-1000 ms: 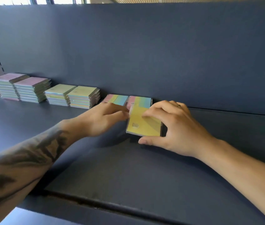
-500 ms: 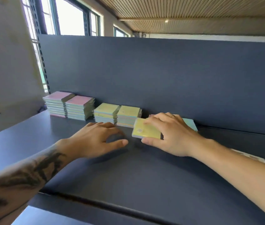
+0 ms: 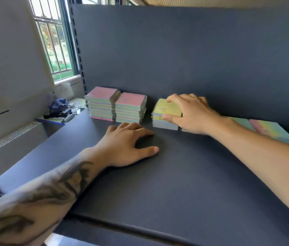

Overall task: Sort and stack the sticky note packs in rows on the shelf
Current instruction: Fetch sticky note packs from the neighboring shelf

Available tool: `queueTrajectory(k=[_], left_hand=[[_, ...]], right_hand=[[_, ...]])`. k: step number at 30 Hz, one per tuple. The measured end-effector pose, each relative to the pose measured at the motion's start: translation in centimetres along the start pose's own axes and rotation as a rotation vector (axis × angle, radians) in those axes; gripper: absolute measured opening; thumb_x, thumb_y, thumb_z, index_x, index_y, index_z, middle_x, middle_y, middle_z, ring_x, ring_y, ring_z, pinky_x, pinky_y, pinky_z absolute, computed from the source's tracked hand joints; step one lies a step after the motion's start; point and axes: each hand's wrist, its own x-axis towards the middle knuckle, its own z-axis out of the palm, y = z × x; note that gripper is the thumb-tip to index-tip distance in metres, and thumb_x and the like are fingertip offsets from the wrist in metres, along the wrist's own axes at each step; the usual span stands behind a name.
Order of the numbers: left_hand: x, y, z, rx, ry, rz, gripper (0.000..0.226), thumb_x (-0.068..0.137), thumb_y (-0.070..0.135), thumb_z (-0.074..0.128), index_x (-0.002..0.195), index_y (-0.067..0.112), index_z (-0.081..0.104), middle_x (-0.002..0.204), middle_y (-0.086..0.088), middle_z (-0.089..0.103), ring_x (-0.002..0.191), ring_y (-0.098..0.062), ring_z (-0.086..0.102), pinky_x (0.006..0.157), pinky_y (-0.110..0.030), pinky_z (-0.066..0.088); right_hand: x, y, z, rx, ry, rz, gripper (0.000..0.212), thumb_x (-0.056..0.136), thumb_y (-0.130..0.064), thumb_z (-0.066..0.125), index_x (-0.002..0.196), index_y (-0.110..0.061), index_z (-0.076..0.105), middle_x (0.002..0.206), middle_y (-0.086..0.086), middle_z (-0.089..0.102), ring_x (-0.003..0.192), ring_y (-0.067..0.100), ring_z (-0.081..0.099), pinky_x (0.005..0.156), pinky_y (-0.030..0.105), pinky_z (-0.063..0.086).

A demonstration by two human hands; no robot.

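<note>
Two hands | left hand (image 3: 126, 144) flat, fingers relaxed | right hand (image 3: 191, 112) fingers grasping yellow pack (image 3: 165, 108)

The shelf (image 3: 184, 183) is showing a flat dark blue-grey. Against its back panel (image 3: 193, 50), two stacks (image 3: 117, 107) are showing pink tops over pastel-striped edges. Right of them, a yellow-topped pack (image 3: 165, 108) is sitting on pale blue-grey layers. Further right, flat packs (image 3: 271, 129) are showing pink, yellow and aqua bands. The left forearm (image 3: 51, 190) is bearing dark tattoo patterns.
</note>
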Motion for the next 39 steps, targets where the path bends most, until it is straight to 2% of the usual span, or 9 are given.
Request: queueTrajectory(k=[7,11,17,20,25,29,31,34,39], left_hand=[[0.2,-1.0,0.2,-0.064,0.006,0.03,0.066,0.087,0.083,0.046,0.145,0.052,0.045,0.154,0.021,0.042,0.145,-0.011,0.032,0.118,-0.046,0.021],[0.3,-1.0,0.2,-0.075,0.003,0.029,0.071,0.081,0.086,0.042,0.143,0.052,0.046,0.152,0.02,0.043,0.144,-0.012,0.033,0.118,-0.045,0.022],[0.6,-1.1,0.2,-0.086,-0.011,0.023,0.066,0.083,0.085,0.047,0.141,0.053,0.046,0.147,0.022,0.044,0.141,-0.01,0.033,0.117,-0.045,0.021],[0.5,-1.0,0.2,-0.092,-0.021,0.017,0.072,0.077,0.087,0.041,0.14,0.053,0.047,0.145,0.023,0.045,0.14,-0.009,0.034,0.117,-0.043,0.022],[-0.1,0.0,-0.1,-0.101,0.037,0.007,0.077,0.07,0.087,0.037,0.135,0.049,0.052,0.134,0.018,0.057,0.133,-0.013,0.046,0.115,-0.046,0.029],[-0.4,2.7,-0.5,-0.054,0.136,0.027,0.069,0.074,0.082,0.04,0.132,0.048,0.056,0.134,0.013,0.061,0.129,-0.019,0.052,0.114,-0.044,0.034],[-0.2,4.6,-0.4,-0.045,0.111,0.023,0.071,0.072,0.083,0.037,0.13,0.047,0.057,0.135,0.015,0.062,0.129,-0.018,0.054,0.113,-0.043,0.035],[0.8,8.8,0.5,-0.025,0.069,0.031,0.072,0.071,0.083,0.035,0.128,0.045,0.059,0.133,0.017,0.062,0.128,-0.015,0.054,0.112,-0.043,0.037],[3.3,18.2,2.7,0.068,0.021,0.054,0.057,0.083,0.07,0.037,0.128,0.044,0.059,0.134,0.013,0.062,0.127,-0.016,0.054,0.109,-0.038,0.038]], right_hand=[[0.3,-0.2,0.8,0.024,0.045,0.03,0.054,0.092,-0.068,0.049,0.135,-0.037,0.056,0.146,-0.006,0.052,0.135,0.027,0.042,0.108,0.042,0.031],[0.4,-0.4,0.8,0.022,0.034,0.047,0.056,0.091,-0.07,0.047,0.135,-0.038,0.056,0.145,-0.004,0.053,0.134,0.029,0.044,0.107,0.044,0.032],[0.4,-0.5,1.0,0.052,0.023,0.071,0.05,0.095,-0.066,0.05,0.136,-0.038,0.053,0.146,-0.004,0.051,0.134,0.03,0.043,0.109,0.044,0.031],[0.4,-0.6,0.8,0.068,0.011,0.075,0.05,0.095,-0.065,0.052,0.137,-0.039,0.051,0.149,-0.004,0.047,0.136,0.03,0.04,0.11,0.044,0.029],[-1.2,-0.6,-0.2,0.092,0.018,0.031,0.068,0.086,-0.067,0.063,0.145,-0.04,0.043,0.161,-0.005,0.029,0.147,0.027,0.025,0.116,0.047,0.022],[-4.7,0.9,-1.3,0.112,0.036,-0.025,0.065,0.088,-0.067,0.062,0.144,-0.038,0.046,0.16,-0.007,0.03,0.149,0.023,0.023,0.117,0.047,0.023],[-7.1,2.3,-1.8,0.128,0.035,-0.044,0.059,0.088,-0.065,0.062,0.139,-0.039,0.051,0.158,-0.008,0.032,0.147,0.022,0.025,0.117,0.047,0.024],[-10.9,5.5,-3.1,0.171,0.022,-0.066,0.051,0.089,-0.059,0.066,0.134,-0.037,0.058,0.154,-0.01,0.038,0.142,0.019,0.031,0.113,0.038,0.025],[-17.9,13.7,-5.9,0.207,0.024,-0.093,0.038,0.09,-0.054,0.065,0.124,-0.038,0.062,0.141,-0.016,0.047,0.131,0.013,0.039,0.109,0.032,0.027]])
